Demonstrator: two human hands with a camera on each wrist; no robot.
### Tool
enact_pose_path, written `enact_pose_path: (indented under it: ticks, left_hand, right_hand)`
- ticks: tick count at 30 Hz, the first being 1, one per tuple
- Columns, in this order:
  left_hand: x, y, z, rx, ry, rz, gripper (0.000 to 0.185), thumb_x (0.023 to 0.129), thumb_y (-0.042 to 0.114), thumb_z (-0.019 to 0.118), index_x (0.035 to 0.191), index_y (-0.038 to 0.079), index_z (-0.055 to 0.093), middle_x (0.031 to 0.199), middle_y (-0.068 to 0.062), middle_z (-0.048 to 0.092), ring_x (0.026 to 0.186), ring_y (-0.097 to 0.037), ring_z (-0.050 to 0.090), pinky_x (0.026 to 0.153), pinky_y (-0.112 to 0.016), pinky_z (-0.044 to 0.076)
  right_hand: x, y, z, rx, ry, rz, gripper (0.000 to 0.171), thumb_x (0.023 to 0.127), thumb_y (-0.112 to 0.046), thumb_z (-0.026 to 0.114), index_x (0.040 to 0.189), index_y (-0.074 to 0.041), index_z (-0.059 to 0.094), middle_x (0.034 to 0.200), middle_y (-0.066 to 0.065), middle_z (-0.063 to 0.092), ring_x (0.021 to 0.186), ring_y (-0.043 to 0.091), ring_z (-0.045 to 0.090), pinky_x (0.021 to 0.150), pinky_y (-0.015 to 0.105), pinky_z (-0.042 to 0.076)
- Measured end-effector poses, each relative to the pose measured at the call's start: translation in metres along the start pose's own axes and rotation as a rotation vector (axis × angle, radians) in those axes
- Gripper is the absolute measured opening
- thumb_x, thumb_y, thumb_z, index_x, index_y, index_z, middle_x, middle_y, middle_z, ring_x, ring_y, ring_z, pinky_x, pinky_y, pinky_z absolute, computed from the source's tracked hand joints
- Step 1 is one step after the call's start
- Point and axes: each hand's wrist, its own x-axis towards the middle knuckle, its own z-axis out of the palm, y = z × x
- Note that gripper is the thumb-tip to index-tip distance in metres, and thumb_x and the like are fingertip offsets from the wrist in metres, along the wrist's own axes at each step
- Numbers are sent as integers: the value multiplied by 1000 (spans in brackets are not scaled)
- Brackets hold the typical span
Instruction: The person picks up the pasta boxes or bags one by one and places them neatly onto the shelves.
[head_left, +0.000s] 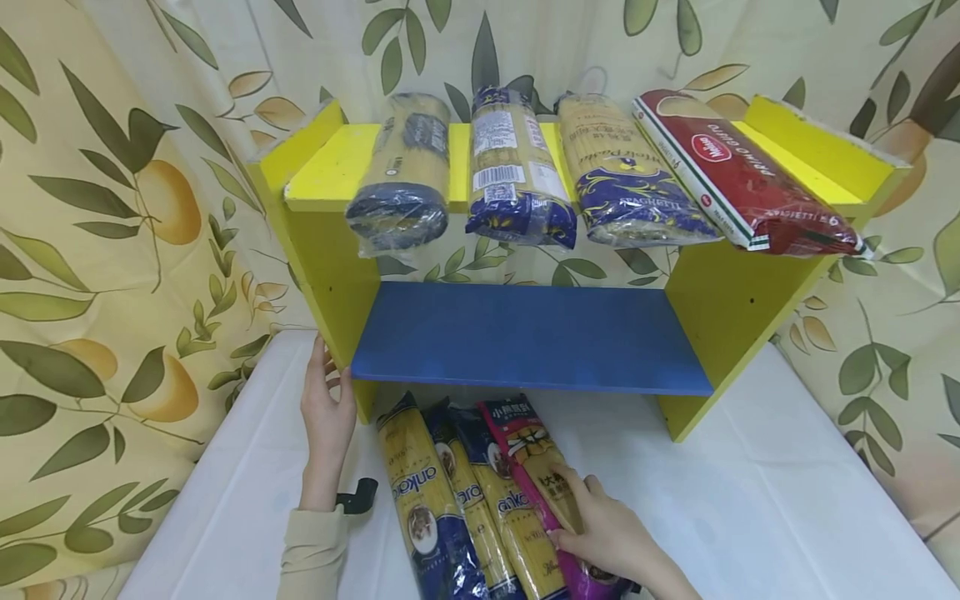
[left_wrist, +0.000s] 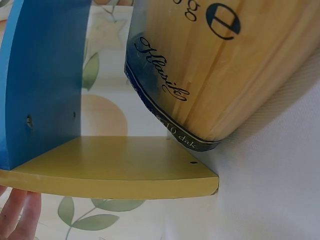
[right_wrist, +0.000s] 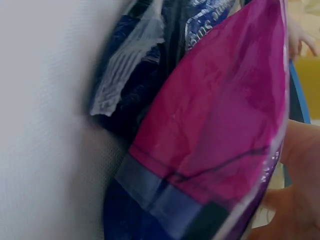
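Note:
My left hand (head_left: 330, 408) is at the yellow left side panel (head_left: 330, 275) of a small shelf, its fingers (left_wrist: 25, 212) extended against the panel's outer face. On the white cloth, my right hand (head_left: 607, 529) grips a pink pack of noodles (head_left: 543, 467), thumb on the near edge and fingers over the top. The pack's magenta end (right_wrist: 215, 115) fills much of the right wrist view. Left of it lie several blue-and-yellow spaghetti packs (head_left: 423, 492), side by side and slanted. One spaghetti pack (left_wrist: 200, 75) looms close in the left wrist view.
The shelf has a blue middle board (head_left: 525, 333) and a yellow top board (head_left: 322, 179). On top lie a clear-and-dark pasta pack (head_left: 405, 167), two blue-and-yellow pasta packs (head_left: 517, 167) and a red pack (head_left: 742, 167). A leaf-patterned curtain (head_left: 112, 250) hangs behind.

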Motion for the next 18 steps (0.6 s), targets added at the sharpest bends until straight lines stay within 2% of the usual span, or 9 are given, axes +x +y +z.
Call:
enact_pose_path:
  ticks: [2,9,11,15,18]
  left_hand:
    - [0,0,1,-1,-4,0,70,94,1,55,153,22,25,133,-19,53,111,-32,58,82,-29,50]
    - [0,0,1,2,-4,-3,70,94,0,55,153,23,25,133,-19,54,110,-32,58,80,-30,50]
    - [-1,0,0,1,-3,-1,71,94,0,55,153,23,25,133,-19,54,110,-32,58,80,-32,50]
    - [0,0,0,1,4,4,71,94,0,55,153,24,25,132,-19,54,109,-32,58,80,-34,51]
    - [-1,0,0,3,5,5,71,94,0,55,153,24,25,132,-19,54,109,-32,58,79,-26,50]
  right_hand:
    - [0,1,-1,44,20,6,89,69,-33,82,145,-24,37,131,39,47,60,21,60,45,32,50]
    - [-4,0,2,204,84,41,83,68,-20,80,142,-27,41,134,22,53,68,16,61,44,25,50]
    - [-4,0,3,262,96,60,82,68,-16,78,141,-26,42,134,21,53,66,14,61,43,25,50]
    - [-4,-1,4,358,125,109,81,67,-9,74,140,-27,42,136,22,53,48,9,52,38,24,47]
    - [-6,-2,3,384,152,134,81,66,-7,74,138,-29,43,132,22,55,46,10,49,38,24,47]
